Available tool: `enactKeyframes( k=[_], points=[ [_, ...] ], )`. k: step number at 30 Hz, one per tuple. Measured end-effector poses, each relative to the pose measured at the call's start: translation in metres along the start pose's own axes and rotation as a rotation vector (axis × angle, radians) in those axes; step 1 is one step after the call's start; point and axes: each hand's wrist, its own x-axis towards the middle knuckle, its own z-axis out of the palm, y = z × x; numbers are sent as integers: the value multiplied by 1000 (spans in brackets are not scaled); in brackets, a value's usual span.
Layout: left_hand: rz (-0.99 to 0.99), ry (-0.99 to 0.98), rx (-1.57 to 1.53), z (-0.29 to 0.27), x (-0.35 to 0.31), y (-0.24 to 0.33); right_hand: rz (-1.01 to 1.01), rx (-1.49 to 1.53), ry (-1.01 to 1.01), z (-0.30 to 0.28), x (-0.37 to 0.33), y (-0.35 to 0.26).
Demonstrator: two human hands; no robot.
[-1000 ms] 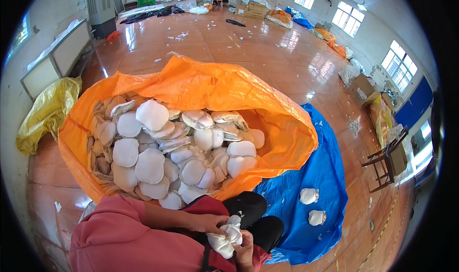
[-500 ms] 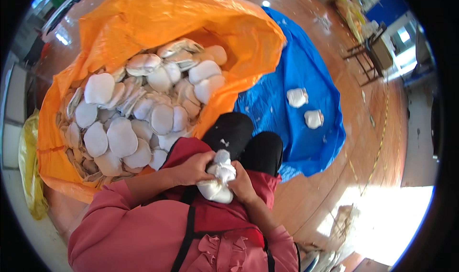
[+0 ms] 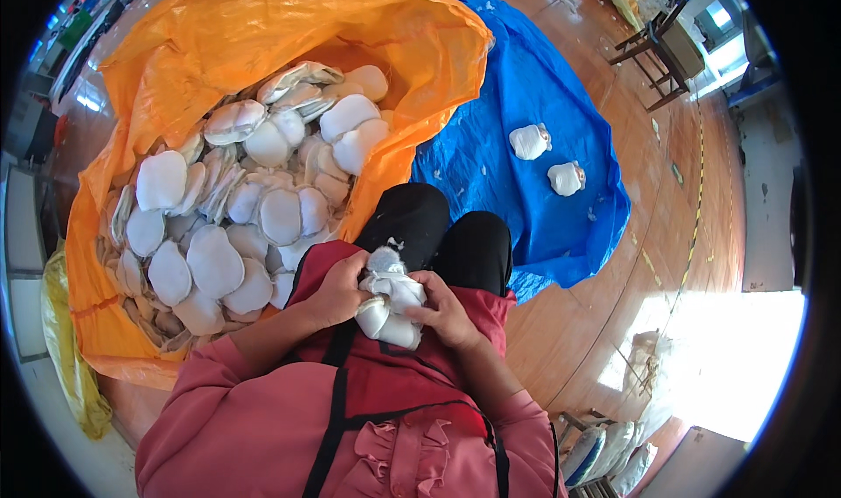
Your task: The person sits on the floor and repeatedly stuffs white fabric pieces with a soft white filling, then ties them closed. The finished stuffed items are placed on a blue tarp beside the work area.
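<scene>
Over my lap I hold a bundle of white padded pieces (image 3: 392,289), wrapped in thin white cloth with a greyish fluffy tuft at its top. My left hand (image 3: 340,289) grips its left side, thumb and fingers closed on it. From the right, my right hand (image 3: 444,310) has its fingers bent round the cloth, fingertips pressed on the bundle's front. A large open orange bag (image 3: 298,16) stands to the left, filled with many flat oval white pads (image 3: 215,261). Two similar wrapped bundles, one farther (image 3: 530,141) and one nearer (image 3: 567,178), lie on a blue sheet (image 3: 543,235).
A yellow plastic bag (image 3: 66,349) lies left of the orange bag. At the far right stands a wooden chair (image 3: 661,56). Stacked items (image 3: 604,450) sit at the lower right, near bright sunlight on the reddish floor (image 3: 561,349). White scraps lie about the floor and sheet.
The head view has shifted, so the surroundings sit differently in it. My right hand has loosened from a tight grip, its fingers now spread more across the front of the bundle.
</scene>
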Motion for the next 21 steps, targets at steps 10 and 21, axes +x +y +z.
enactKeyframes(
  k=[10,21],
  points=[
    [2,19,-51,6,-1,-7,-42,-110,-8,2,10,1],
    [132,-89,-129,-1,-18,-1,-134,-409,381,31,12,9]
  ],
)
